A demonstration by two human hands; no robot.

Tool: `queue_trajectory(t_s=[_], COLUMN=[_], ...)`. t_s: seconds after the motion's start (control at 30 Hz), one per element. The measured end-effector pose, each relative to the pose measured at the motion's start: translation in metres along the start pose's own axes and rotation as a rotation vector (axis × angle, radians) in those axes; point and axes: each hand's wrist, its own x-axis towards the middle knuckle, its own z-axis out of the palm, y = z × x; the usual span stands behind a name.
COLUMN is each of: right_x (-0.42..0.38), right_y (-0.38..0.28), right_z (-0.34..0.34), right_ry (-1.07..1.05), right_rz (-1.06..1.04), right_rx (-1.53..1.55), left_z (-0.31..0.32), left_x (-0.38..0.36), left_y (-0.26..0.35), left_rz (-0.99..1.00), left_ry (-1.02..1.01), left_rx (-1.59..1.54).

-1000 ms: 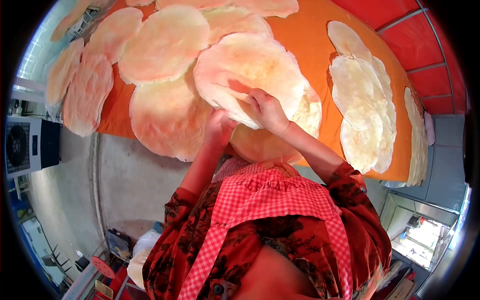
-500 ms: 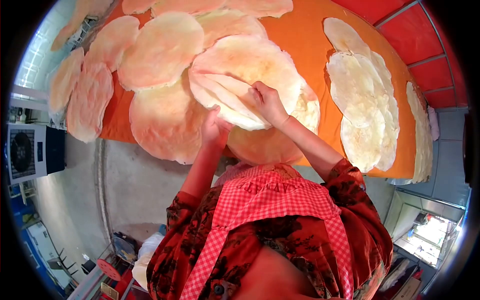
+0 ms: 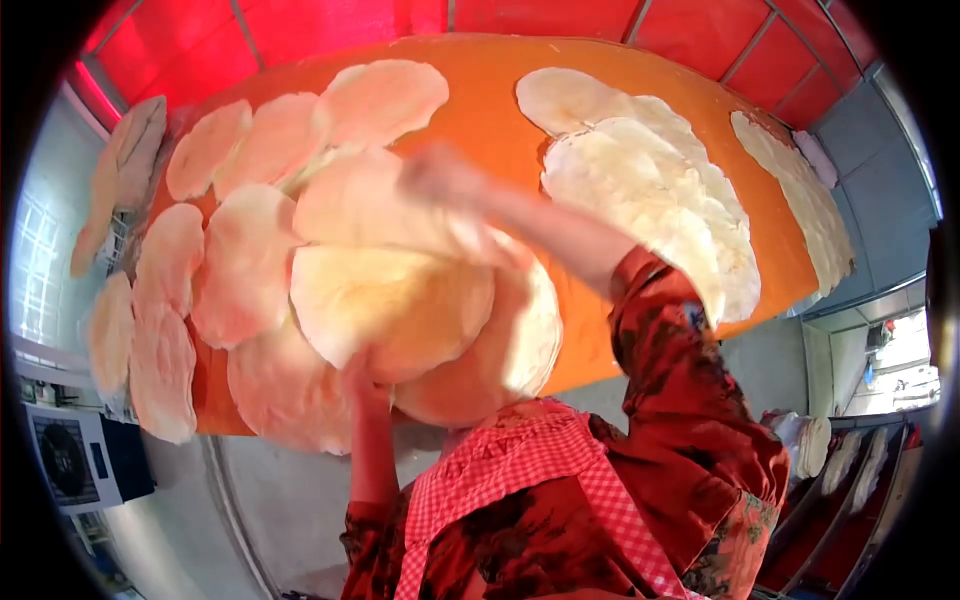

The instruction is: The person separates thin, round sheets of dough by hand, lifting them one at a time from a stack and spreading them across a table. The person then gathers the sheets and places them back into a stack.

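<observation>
A pale round flatbread (image 3: 395, 305) lies over others near the front middle of the orange table (image 3: 500, 90). At its lower left edge is my left hand (image 3: 365, 375), with its fingers mostly hidden at or under the bread. My right hand (image 3: 435, 178) is stretched out over the far side of the pile, above another flatbread (image 3: 355, 195), and is smeared by motion. What it holds, if anything, cannot be made out. A larger flatbread (image 3: 500, 345) shows under the front one, to its right.
More thin flatbreads (image 3: 240, 265) overlap on the left. A pale stack (image 3: 640, 190) lies on the right, and another row (image 3: 790, 185) hangs by the right edge. Red panels (image 3: 540, 18) stand behind the table. A rack (image 3: 840, 480) is at the lower right.
The view has shifted, showing more of the table's far side. My right hand has left the folded flatbread and moved away from my body; the front bread now lies flatter.
</observation>
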Motion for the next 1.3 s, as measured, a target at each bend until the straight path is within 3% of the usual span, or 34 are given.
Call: queue_trajectory(t_s=[0.03, 0.07, 0.17, 0.23, 0.27, 0.3, 0.33, 0.37, 0.43, 0.53, 0.6, 0.67, 0.77, 0.87, 1.03, 1.1, 1.17, 1.3], right_x=[0.029, 0.096, 0.085, 0.057, 0.052, 0.042, 0.032, 0.022, 0.006, -0.074, -0.124, -0.143, -0.141, -0.136, -0.141, -0.143, -0.14, -0.136], right_y=[0.027, 0.125, 0.133, 0.106, 0.142, 0.187, 0.197, 0.197, 0.241, 0.078, -0.032, -0.057, -0.046, -0.043, -0.065, -0.077, -0.072, -0.066], right_z=[-0.04, -0.063, -0.196, -0.222, -0.219, -0.225, -0.216, -0.195, -0.11, 0.045, 0.074, 0.115, 0.149, 0.148, 0.149, 0.154, 0.156, 0.157], right_ry=[0.072, 0.171, 0.248, -0.226, 0.234, 0.63, 0.653, 0.665, 0.676, -0.061, -0.284, -0.285, -0.201, -0.346, -0.283, -0.232, -0.252, -0.293], right_rz=[0.099, -0.168, 0.463, 0.154, 0.409, 0.64, 0.65, 0.641, 0.121, -0.035, -0.345, -0.219, -0.191, 0.1, -0.068, -0.188, -0.15, -0.098], right_rx=[-0.039, -0.139, -0.136, -1.334, -0.576, 0.225, -0.12, -0.462, -0.309, 0.141, 0.198, -0.03, 0.144, 0.319, 0.078, -0.058, 0.004, 0.052], left_z=[-0.003, -0.004, -0.004, -0.022, -0.021, -0.039, -0.056, -0.059, -0.056, -0.047, -0.042, -0.043, -0.051, -0.055, -0.049, -0.027, -0.02, -0.028], left_x=[0.001, 0.005, -0.004, -0.026, -0.026, -0.003, 0.02, 0.015, 0.009, 0.02, 0.026, 0.033, 0.034, 0.033, 0.03, 0.016, 0.015, 0.023], left_y=[0.002, 0.003, 0.003, -0.012, -0.016, 0.021, 0.055, 0.047, 0.041, 0.05, 0.058, 0.062, 0.06, 0.056, 0.05, 0.013, 0.002, 0.023], left_rz=[-0.01, -0.023, -0.152, -0.813, -1.132, -1.125, -1.094, -1.034, -0.967, -0.885, -0.835, -0.8, -0.735, -0.722, -0.743, -0.558, -0.461, -0.619], left_ry=[-0.019, -0.034, -0.064, 0.146, 0.286, 0.363, 0.443, 0.415, 0.359, 0.296, 0.247, 0.19, 0.041, -0.017, -0.038, -0.163, -0.207, -0.094], left_rx=[-0.016, -0.031, -0.042, -0.846, -1.248, -1.411, -1.579, -1.723, -1.944, -1.922, -1.83, -1.738, -1.791, -1.815, -1.883, -1.69, -1.635, -1.809])
